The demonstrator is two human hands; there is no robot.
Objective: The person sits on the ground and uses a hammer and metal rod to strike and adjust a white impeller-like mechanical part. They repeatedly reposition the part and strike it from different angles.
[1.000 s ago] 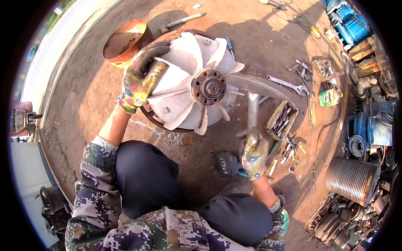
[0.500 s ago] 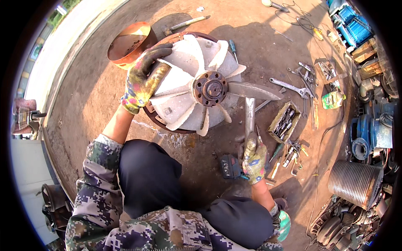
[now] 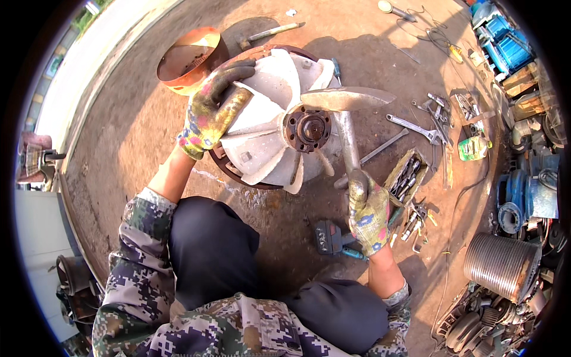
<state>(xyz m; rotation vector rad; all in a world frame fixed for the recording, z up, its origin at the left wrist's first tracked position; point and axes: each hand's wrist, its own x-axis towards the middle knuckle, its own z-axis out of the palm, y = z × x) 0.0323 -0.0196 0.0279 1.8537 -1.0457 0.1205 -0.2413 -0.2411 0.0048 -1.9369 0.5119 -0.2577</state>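
A large white bladed fan wheel (image 3: 276, 77) with a dark bolted hub (image 3: 307, 129) rests on a rusty round base (image 3: 221, 160). My left hand (image 3: 213, 110), in a patterned work glove, is closed around the edge of a blade on the wheel's left side. In my gloved right hand (image 3: 367, 208) is a hammer (image 3: 348, 140) with a grey metal handle and a long, tapered head. That head is raised over the wheel's upper right, just above the hub. Whether it touches a blade, I cannot tell.
An orange bowl-like container (image 3: 189, 59) and another hammer (image 3: 275, 31) lie beyond the wheel. To the right are an adjustable wrench (image 3: 411, 127), a box of sockets (image 3: 409, 175) and a coiled cable (image 3: 443, 38). A cordless tool's battery (image 3: 328, 237) lies near my knees. Machine parts (image 3: 502, 262) line the right edge.
My right hand has lifted the hammer up and slightly forward, its head going from beside the hub to above it. My left hand keeps its hold on the blade.
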